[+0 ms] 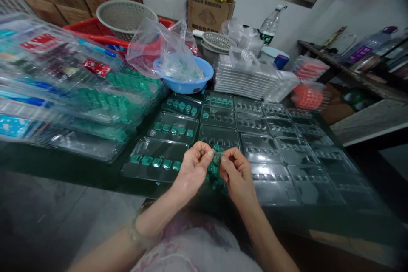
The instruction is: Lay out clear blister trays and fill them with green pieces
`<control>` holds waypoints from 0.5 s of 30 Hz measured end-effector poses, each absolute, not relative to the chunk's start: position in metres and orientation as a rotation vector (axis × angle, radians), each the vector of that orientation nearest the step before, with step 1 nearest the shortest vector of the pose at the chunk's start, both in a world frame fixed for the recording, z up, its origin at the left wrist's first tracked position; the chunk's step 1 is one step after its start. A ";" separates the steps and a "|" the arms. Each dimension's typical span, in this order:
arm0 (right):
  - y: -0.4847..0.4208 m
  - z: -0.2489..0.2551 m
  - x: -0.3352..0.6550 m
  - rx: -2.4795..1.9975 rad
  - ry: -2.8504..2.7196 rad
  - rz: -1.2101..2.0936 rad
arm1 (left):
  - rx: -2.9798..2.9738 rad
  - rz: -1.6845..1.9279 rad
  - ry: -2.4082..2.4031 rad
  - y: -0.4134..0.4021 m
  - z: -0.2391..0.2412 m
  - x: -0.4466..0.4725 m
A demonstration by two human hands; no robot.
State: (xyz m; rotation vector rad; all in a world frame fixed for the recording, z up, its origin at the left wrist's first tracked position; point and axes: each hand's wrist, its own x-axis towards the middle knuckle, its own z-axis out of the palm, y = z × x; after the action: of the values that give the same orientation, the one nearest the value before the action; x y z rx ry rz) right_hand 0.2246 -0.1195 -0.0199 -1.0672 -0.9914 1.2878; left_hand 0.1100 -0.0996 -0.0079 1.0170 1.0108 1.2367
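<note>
Fingertips of my left hand (194,168) and my right hand (236,172) meet over the table, both pinching one small green translucent piece (218,159). Its exact kind is hard to make out. Below them lies a loose heap of similar green pieces (213,174), partly hidden by my hands. Left of my hands, a clear plastic tray (159,146) holds a row of green pieces (157,162). Behind it, another clear tray (174,118) carries a like row. To the right, several clear trays (270,178) have moulded hollows with no green in them.
At left stands a tall stack of filled clear packs (79,89), blurred. A blue basin (188,87) with plastic bags, a red basket (83,27), grey colanders (127,12) and a stack of clear trays (244,76) line the back. A wooden shelf (338,61) is at right.
</note>
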 end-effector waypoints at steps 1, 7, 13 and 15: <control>-0.119 -0.020 0.224 -1.042 -0.965 1.341 | 0.977 1.235 0.997 -0.100 -0.007 0.110; -0.120 -0.018 0.229 -1.249 -1.151 1.068 | 0.887 1.164 1.049 -0.096 -0.009 0.109; -0.120 -0.014 0.229 -1.282 -1.697 0.595 | 0.879 1.184 1.077 -0.092 -0.011 0.107; -0.117 -0.013 0.230 -1.265 -1.783 0.587 | 0.854 1.185 1.066 -0.091 -0.011 0.105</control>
State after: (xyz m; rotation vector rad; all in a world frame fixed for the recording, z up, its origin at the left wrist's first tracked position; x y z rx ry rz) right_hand 0.2298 -0.1167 -0.0125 -1.2651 -1.7831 0.5866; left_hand 0.1048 -0.0909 -0.0113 0.8544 1.0658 1.1854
